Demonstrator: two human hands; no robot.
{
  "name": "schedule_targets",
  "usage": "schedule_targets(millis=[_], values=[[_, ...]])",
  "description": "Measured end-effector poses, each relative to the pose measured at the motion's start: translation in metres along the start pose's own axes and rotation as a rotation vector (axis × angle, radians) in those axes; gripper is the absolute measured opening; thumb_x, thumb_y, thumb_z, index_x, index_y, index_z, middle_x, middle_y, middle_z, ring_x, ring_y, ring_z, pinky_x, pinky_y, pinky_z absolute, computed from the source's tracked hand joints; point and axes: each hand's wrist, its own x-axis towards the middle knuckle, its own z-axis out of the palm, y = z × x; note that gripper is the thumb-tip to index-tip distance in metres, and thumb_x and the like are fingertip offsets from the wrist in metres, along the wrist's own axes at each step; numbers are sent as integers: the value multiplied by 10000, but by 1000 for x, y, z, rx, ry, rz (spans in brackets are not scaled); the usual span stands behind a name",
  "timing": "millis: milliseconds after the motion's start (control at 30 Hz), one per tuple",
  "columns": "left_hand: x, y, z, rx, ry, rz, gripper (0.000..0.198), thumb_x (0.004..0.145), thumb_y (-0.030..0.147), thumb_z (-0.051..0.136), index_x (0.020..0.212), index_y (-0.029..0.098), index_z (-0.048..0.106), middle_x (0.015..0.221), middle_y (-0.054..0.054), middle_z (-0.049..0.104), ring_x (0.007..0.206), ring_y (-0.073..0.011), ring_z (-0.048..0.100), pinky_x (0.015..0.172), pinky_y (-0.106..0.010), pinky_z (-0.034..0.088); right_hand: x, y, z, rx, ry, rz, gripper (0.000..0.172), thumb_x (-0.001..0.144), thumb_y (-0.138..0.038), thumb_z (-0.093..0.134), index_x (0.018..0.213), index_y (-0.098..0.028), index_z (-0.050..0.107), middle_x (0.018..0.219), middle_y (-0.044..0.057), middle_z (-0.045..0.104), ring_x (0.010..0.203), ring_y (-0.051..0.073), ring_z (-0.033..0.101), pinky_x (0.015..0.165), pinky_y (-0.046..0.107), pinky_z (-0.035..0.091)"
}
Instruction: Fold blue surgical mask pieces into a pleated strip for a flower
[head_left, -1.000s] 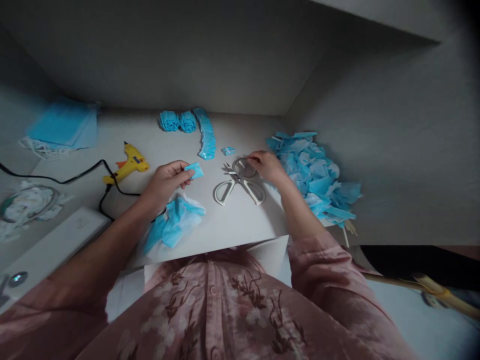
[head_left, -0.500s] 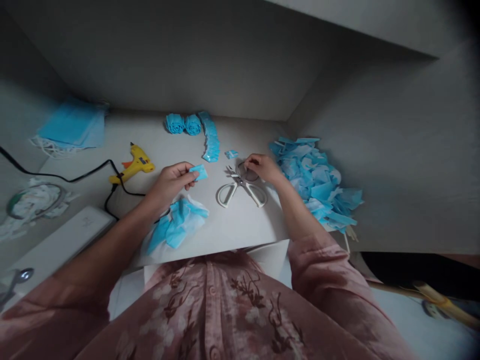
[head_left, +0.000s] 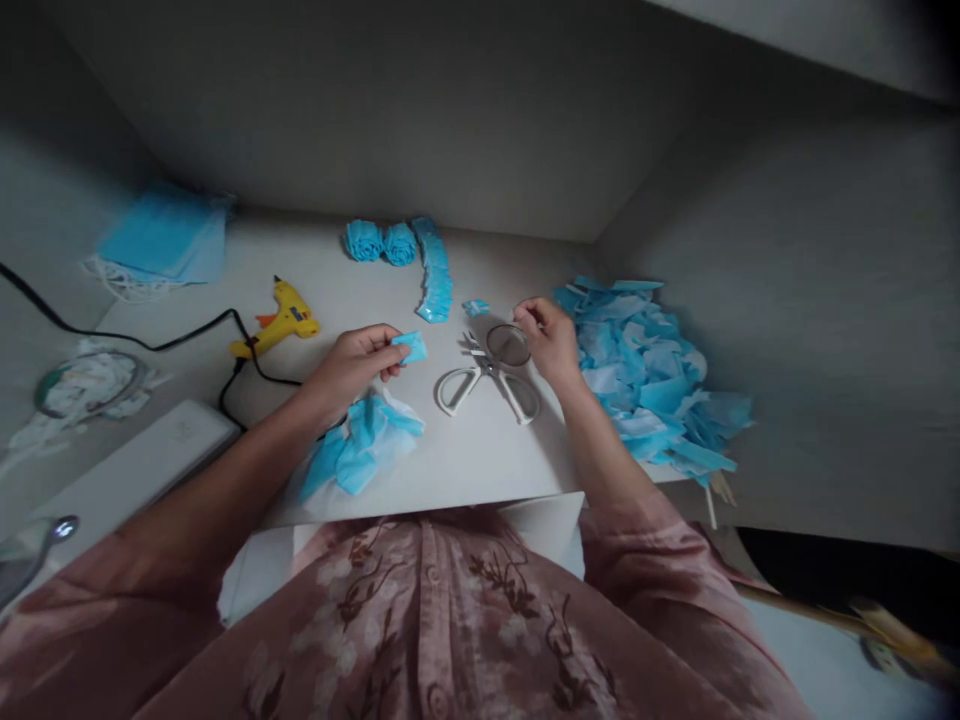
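My left hand [head_left: 367, 365] pinches a small folded piece of blue fabric [head_left: 410, 347] between thumb and fingers. My right hand [head_left: 547, 335] is closed in a pinch beside the upper right rim of a dark round disc [head_left: 508, 345]; what lies between its fingertips, if anything, is too small to make out. White-handled scissors [head_left: 489, 372] lie with blades spread, just below the disc. Above them rests another small blue folded piece [head_left: 475, 308]. A crumpled blue and white heap of fabric [head_left: 361, 445] lies below my left hand.
At the back sit two blue rosettes [head_left: 381, 242] and a pleated blue strip [head_left: 433, 270]. A yellow glue gun [head_left: 281, 320] with black cord lies left, near stacked blue masks [head_left: 161, 235]. Blue scraps [head_left: 645, 370] pile up right. White scraps [head_left: 90, 385] and a white box [head_left: 142, 480] are far left.
My right hand has drawn back to the right, from over the disc to its rim. My left hand still holds the folded piece. The whole view has shifted slightly.
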Motion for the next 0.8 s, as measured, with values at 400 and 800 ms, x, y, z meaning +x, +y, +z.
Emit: schedule_targets(millis=[400, 800], values=[[-7, 9, 2, -90, -91, -1, 230, 742, 368, 724, 728, 176, 597, 620, 36, 551, 557, -86, 486, 549, -227, 361, -39, -79, 25, 214, -286, -436, 271, 1004, -402, 537, 1106, -294, 764, 1235, 68, 737, 1180, 235, 663, 1077, 472, 478], [-5, 8, 3, -127, -92, -16, 204, 749, 329, 710, 748, 163, 592, 576, 47, 531, 532, -72, 475, 519, -200, 343, -43, -82, 34, 433, -283, -226, 137, 896, -409, 712, 901, -276, 741, 1259, 46, 703, 1248, 236, 623, 1089, 468, 489]])
